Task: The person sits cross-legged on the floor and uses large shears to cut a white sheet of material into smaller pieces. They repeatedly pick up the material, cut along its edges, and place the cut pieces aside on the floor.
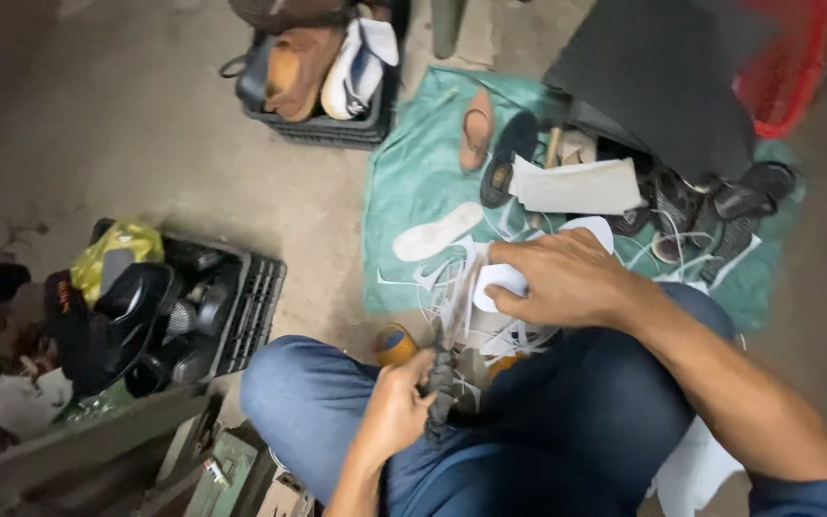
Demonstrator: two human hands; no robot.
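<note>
Left hand (396, 410), lower centre, is fisted round a cloth-wrapped knife handle (440, 393); the blade's long axis runs up-frame to a white sheet cutout (502, 280). Right hand (559, 280) pinches that cutout just right of the blade, over the blue-jeaned lap (567, 412).

yellow bag (119, 247): crumpled plastic, lying in the black crate (253, 299) at the near left.
labels, signs, screens: none that can be made out.
</note>
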